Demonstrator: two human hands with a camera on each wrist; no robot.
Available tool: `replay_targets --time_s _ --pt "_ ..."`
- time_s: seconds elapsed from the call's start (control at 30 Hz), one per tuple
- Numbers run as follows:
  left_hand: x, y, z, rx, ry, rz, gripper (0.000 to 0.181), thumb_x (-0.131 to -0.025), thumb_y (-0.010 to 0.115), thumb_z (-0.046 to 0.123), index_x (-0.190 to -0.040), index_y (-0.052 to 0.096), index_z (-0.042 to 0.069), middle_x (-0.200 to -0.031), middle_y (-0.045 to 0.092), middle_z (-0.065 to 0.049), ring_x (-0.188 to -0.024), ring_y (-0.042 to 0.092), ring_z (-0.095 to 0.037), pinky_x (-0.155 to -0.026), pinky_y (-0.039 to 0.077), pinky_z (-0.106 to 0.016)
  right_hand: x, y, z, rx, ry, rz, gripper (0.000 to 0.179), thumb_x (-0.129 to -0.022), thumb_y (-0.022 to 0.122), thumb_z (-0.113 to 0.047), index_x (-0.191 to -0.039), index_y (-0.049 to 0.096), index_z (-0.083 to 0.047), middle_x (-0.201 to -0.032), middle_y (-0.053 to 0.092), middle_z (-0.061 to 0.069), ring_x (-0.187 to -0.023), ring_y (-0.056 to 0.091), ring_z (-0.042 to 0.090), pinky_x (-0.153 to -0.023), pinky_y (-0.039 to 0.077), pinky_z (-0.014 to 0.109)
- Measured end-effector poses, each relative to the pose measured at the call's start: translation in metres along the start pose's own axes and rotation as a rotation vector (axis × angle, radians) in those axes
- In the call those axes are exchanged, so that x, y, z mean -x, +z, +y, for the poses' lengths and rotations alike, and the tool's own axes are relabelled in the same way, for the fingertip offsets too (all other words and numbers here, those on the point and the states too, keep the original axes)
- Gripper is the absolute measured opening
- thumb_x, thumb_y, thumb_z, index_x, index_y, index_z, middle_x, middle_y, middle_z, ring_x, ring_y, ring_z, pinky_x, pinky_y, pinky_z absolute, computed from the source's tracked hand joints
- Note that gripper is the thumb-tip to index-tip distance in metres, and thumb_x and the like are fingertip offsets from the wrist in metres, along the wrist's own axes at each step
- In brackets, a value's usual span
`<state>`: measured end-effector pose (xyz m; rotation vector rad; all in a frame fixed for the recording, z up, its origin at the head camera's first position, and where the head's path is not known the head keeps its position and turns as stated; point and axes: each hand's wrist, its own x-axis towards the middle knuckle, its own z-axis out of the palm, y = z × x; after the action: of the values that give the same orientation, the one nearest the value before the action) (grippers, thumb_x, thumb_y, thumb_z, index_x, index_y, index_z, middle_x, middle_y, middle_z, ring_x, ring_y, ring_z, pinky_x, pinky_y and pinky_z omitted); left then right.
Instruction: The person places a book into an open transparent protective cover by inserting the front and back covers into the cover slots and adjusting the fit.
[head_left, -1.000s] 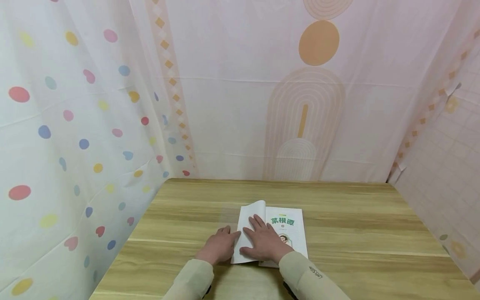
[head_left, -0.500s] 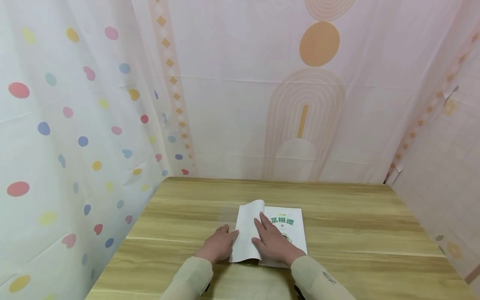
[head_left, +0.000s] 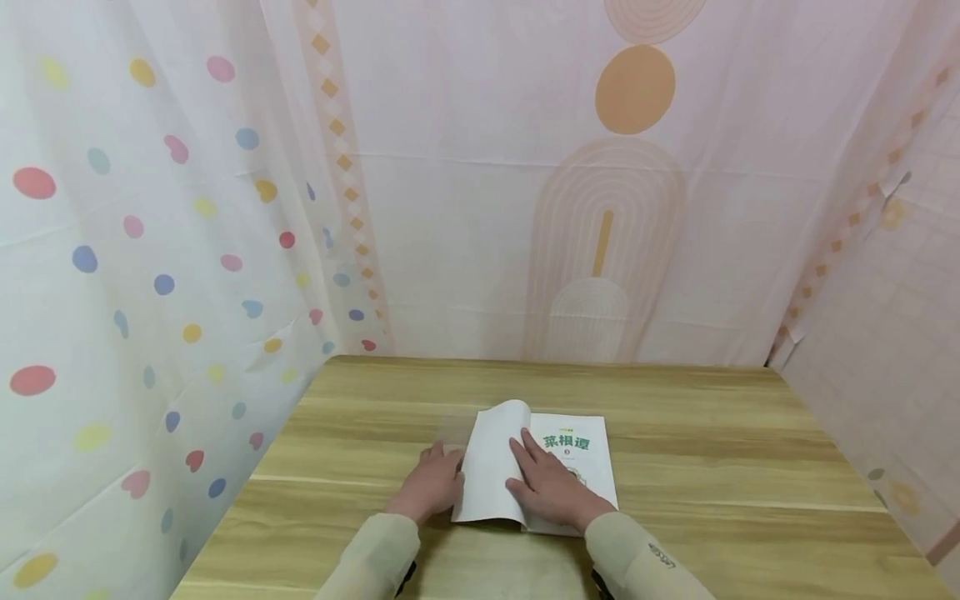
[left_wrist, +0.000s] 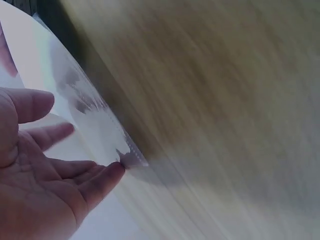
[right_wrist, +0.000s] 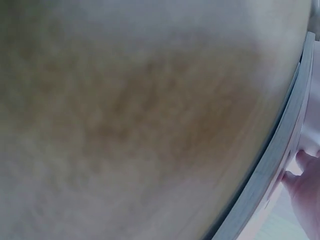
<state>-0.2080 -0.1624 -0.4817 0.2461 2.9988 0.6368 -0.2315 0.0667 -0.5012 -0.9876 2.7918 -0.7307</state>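
Observation:
An open book [head_left: 588, 467] lies on the table, its title page with green characters facing up on the right. Its white cover leaf [head_left: 487, 475] bows up slightly and lies over to the left. Clear plastic film [head_left: 452, 427] sticks out past that leaf's left edge. My left hand [head_left: 429, 485] is at this edge; in the left wrist view its fingertips touch the shiny film [left_wrist: 95, 107], with the thumb apart from them. My right hand [head_left: 553, 487] rests flat on the book by the fold, fingers extended. It hides part of the title page's picture.
The wood-grain table [head_left: 697, 442] extends to both sides of the book and behind it. A pale patterned curtain [head_left: 465, 250] hangs at the table's far edge. Another curtain with coloured dots [head_left: 202, 267] hangs on the left.
My right hand has slid right, off the cover leaf towards the fold. My left hand has drawn slightly left, and the leaf's left edge has shifted left too.

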Motion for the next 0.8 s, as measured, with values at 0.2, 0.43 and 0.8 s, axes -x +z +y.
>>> replay_targets --time_s 0.2,0.43,0.8 --pt "-0.003 0.0027 -0.0021 -0.017 -0.046 -0.011 0.036 -0.097 0.056 0.012 -0.127 0.057 -0.008 -0.124 0.049 -0.032 -0.117 0.046 -0.047 -0.095 0.042 -0.061 0.0 -0.0017 -0.0014 0.022 -0.004 -0.013 0.067 -0.105 0.038 -0.046 -0.155 0.029 -0.002 -0.162 0.016 0.022 -0.145 0.027 0.038 -0.113 0.028 0.057" --pt "-0.0029 0.0026 -0.0028 0.017 -0.049 0.005 0.037 -0.097 0.055 0.007 -0.13 0.055 -0.01 -0.131 0.045 -0.035 -0.123 0.042 -0.049 -0.1 0.04 -0.058 -0.0015 -0.0027 -0.0034 0.048 0.007 -0.033 0.069 -0.103 0.041 -0.048 -0.155 0.03 -0.003 -0.162 0.017 0.022 -0.143 0.031 0.038 -0.112 0.031 0.056" --pt "-0.0039 0.0016 -0.0082 -0.001 -0.043 -0.005 0.043 -0.097 0.054 0.006 -0.136 0.05 -0.012 -0.142 0.038 -0.04 -0.132 0.035 -0.053 -0.108 0.034 -0.059 -0.0029 -0.0034 -0.0091 0.093 0.019 -0.069 0.068 -0.1 0.05 -0.044 -0.154 0.034 -0.006 -0.162 0.021 0.019 -0.146 0.026 0.033 -0.114 0.029 0.054"
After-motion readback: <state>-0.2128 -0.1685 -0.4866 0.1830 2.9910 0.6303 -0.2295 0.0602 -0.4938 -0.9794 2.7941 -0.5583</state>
